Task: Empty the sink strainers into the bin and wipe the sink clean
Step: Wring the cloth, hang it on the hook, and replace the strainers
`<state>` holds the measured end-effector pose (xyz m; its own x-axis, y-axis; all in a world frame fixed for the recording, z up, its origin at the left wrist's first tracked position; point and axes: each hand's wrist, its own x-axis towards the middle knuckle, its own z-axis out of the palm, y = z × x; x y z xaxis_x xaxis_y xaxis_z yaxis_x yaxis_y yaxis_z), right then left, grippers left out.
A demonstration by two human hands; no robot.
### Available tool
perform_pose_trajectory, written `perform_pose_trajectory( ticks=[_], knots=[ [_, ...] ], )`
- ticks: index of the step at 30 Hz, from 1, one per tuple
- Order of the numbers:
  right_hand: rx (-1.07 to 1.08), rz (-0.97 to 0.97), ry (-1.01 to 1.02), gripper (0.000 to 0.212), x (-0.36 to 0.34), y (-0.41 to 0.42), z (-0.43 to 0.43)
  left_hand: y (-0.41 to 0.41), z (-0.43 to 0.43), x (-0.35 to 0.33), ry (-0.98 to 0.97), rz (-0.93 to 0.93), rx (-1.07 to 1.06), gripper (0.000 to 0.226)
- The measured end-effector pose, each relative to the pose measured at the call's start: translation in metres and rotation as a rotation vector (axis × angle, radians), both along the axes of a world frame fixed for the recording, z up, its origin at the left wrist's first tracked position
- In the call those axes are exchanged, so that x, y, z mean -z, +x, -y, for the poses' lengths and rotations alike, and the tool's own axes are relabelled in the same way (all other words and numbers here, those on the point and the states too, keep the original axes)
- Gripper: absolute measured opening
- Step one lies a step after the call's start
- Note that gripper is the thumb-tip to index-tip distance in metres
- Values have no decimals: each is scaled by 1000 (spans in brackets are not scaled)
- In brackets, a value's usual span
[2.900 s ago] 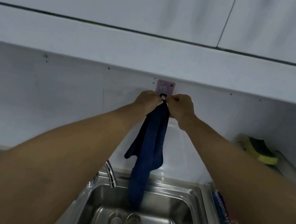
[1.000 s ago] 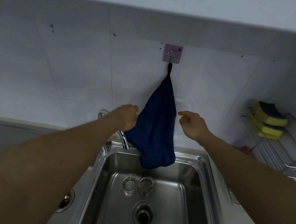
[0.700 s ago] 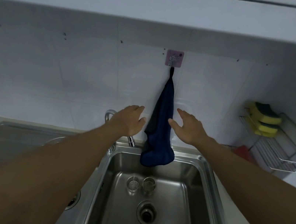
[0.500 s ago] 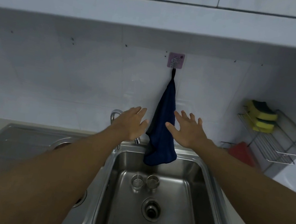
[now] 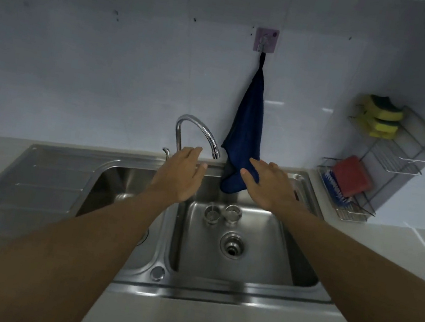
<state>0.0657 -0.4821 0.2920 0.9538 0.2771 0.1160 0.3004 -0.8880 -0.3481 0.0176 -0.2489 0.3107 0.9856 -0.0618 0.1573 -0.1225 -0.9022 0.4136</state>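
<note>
Both forearms reach out over a steel double sink (image 5: 240, 294), palms down, nothing held. Left hand (image 5: 180, 175): fingers straight and close together, thumb out to the side, tips over the back rim of the sink just below the spout end of the chrome tap (image 5: 201, 134); touching the rim or not, cannot tell. Right hand (image 5: 270, 185): fingers straight and slightly spread, the thumb and first fingertips lying in front of the lower edge of the dark blue cloth (image 5: 244, 138) (contact not clear). Below and between the two sets of fingertips, on the floor of the right basin, two small steel strainers (image 5: 222, 214) stand side by side near the back wall; just nearer than them, the open drain (image 5: 232, 247). The left basin (image 5: 118, 187) lies under the left wrist, mostly hidden. Beyond the right fingers the cloth hangs by a loop from a pink wall hook (image 5: 265, 40) on the white tiles, its bottom end dipping below the sink's back rim. Well to the right of the right fingers, a wire rack (image 5: 389, 161) holds yellow-green sponges (image 5: 381, 116) above and a red block (image 5: 351, 175) below.
</note>
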Motion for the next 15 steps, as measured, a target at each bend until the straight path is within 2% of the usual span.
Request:
perform_pose_trajectory(
  ticks=[12,15],
  knots=[
    [98,-136,117,42,110,-20,8,0,10,112,-26,-302,-37,52],
    [128,-175,140,42,141,-15,11,12,16,145,-49,-346,-39,44]
  ],
)
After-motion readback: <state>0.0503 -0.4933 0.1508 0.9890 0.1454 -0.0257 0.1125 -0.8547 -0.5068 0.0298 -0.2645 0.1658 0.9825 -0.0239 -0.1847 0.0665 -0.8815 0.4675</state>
